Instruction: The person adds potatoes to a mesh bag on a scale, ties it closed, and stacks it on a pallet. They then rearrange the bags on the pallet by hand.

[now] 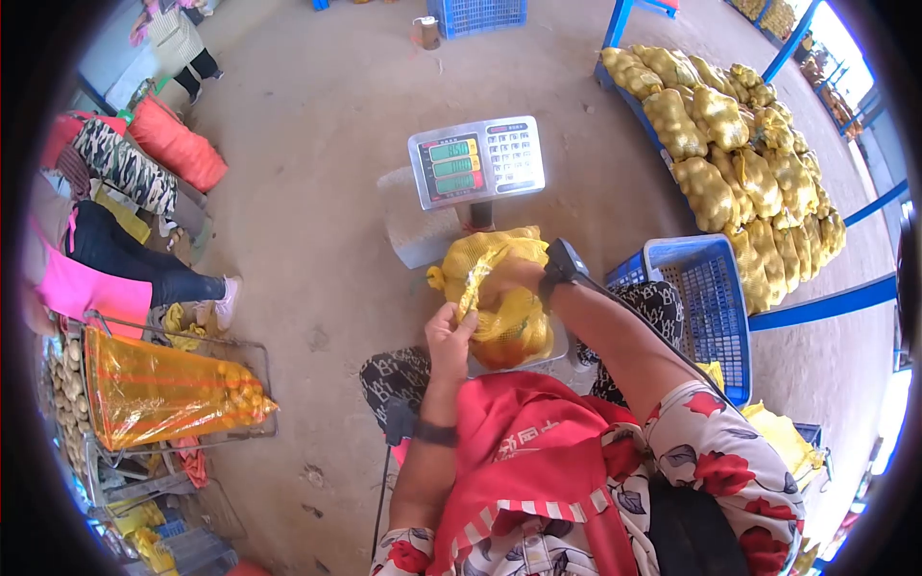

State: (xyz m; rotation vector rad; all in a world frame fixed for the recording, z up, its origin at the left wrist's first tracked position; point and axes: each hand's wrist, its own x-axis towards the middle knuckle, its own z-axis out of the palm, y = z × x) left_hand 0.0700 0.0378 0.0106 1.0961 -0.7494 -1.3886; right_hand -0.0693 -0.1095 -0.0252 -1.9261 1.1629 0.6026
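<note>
A yellow mesh bag (514,331) stands right in front of me on the platform of a weighing scale (475,163); orange-brown round contents show through its lower part. My left hand (449,336) pinches a gathered strip of the mesh between thumb and fingers. My right hand (514,276) is at the top of the bag, partly covered by the netting, and its fingers are hidden. A second bulge of yellow mesh (471,257) sits just behind my hands. The scale's display is lit with green digits.
Filled mesh sacks (759,182) are stacked at the right, with a blue plastic crate (706,307) close by my right knee. At left, an orange mesh bag (173,389) hangs on a metal frame. People (125,240) are beyond it. Another blue crate (480,14) lies far ahead.
</note>
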